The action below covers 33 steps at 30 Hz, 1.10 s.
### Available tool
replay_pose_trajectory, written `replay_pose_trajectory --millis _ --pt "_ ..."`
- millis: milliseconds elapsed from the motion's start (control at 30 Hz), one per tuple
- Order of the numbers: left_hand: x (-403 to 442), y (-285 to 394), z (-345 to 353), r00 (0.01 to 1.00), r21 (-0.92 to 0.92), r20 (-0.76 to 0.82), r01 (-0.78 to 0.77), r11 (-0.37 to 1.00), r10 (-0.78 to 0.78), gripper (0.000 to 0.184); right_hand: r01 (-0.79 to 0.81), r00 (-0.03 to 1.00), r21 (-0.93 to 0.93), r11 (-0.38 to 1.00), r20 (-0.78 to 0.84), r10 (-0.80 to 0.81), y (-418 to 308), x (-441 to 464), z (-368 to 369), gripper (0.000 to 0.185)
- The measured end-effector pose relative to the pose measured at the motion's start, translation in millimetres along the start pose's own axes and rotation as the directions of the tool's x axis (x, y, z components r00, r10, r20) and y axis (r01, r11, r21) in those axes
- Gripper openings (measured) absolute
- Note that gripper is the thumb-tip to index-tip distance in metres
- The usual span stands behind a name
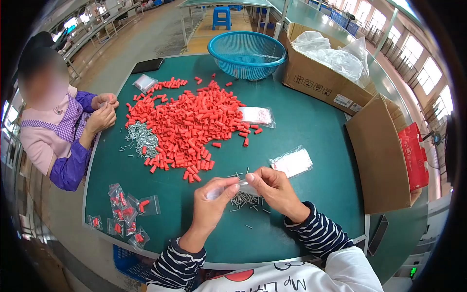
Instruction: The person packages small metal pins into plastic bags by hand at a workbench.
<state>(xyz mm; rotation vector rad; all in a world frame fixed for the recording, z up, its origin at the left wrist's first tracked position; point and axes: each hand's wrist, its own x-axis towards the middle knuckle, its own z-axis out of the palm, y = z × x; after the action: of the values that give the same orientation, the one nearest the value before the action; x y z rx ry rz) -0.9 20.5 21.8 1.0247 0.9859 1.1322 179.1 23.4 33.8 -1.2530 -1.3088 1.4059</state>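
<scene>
My left hand (pixel 211 202) and my right hand (pixel 277 190) meet over the near part of the green table, their fingers closed on a small clear plastic bag (pixel 243 184). A small screw shows by my right thumb. Under my hands lies a pile of grey screws (pixel 248 200). Beyond them is a big heap of red plastic caps (pixel 189 126), with more screws (pixel 142 138) at its left edge. Several filled bags (pixel 127 214) holding red pieces lie at the lower left. A stack of empty bags (pixel 293 162) rests right of my hands.
A co-worker (pixel 53 112) sits at the left edge, hands together over the table. A blue basket (pixel 247 56) stands at the far edge. Cardboard boxes (pixel 316 82) line the right side. Another bag stack (pixel 257 117) and a dark flat object (pixel 148 65) lie on the table.
</scene>
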Motion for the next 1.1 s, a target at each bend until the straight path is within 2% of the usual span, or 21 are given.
replay_pose_trajectory --millis 133,200,333,400,533,600,700,833,933,1100 --pt "1 1 -1 1.000 0.005 -0.019 0.001 1.000 -0.001 0.021 0.092 0.995 0.152 0.984 0.018 -0.096 -2 -3 4 0.027" --pt "1 -3 -3 0.999 -0.094 -0.023 0.028 0.995 -0.030 0.017 0.084 0.994 0.206 0.975 0.049 -0.096 5 -4 -2 0.034" --pt "2 -3 -4 0.981 -0.317 -0.007 0.181 0.931 -0.194 0.013 0.191 0.977 -0.048 0.980 0.105 -0.185 5 -6 -9 0.034" --pt "2 0 -4 0.983 -0.230 -0.040 0.167 0.959 -0.181 0.013 0.276 0.959 -0.174 0.945 0.111 -0.260 -6 -8 -8 0.030" --pt "1 -4 -4 0.995 -0.036 -0.015 0.093 0.995 -0.094 0.015 0.196 0.980 -0.069 0.978 0.038 -0.194 -3 -5 -11 0.020" --pt "0 0 2 0.998 -0.020 0.014 0.057 0.998 -0.057 0.016 0.154 0.988 -0.047 0.987 0.003 -0.154 4 -3 -12 0.017" --pt "1 0 4 0.999 0.037 0.037 -0.001 0.999 -0.001 0.017 0.084 0.995 -0.035 0.996 0.058 -0.082 -1 -5 -11 0.015" --pt "2 -5 1 0.996 0.051 0.056 -0.067 0.996 0.064 0.013 0.149 0.988 -0.054 0.987 0.044 -0.146 -1 -7 -8 0.017" --pt "2 -8 -4 0.984 0.102 0.050 -0.174 0.979 0.170 0.011 0.220 0.975 -0.031 0.975 0.024 -0.219 -1 -6 -6 0.020" --pt "2 -16 -12 0.969 0.190 0.038 -0.246 0.951 0.243 0.018 0.239 0.971 -0.033 0.970 0.010 -0.239 -6 -5 -9 0.021"
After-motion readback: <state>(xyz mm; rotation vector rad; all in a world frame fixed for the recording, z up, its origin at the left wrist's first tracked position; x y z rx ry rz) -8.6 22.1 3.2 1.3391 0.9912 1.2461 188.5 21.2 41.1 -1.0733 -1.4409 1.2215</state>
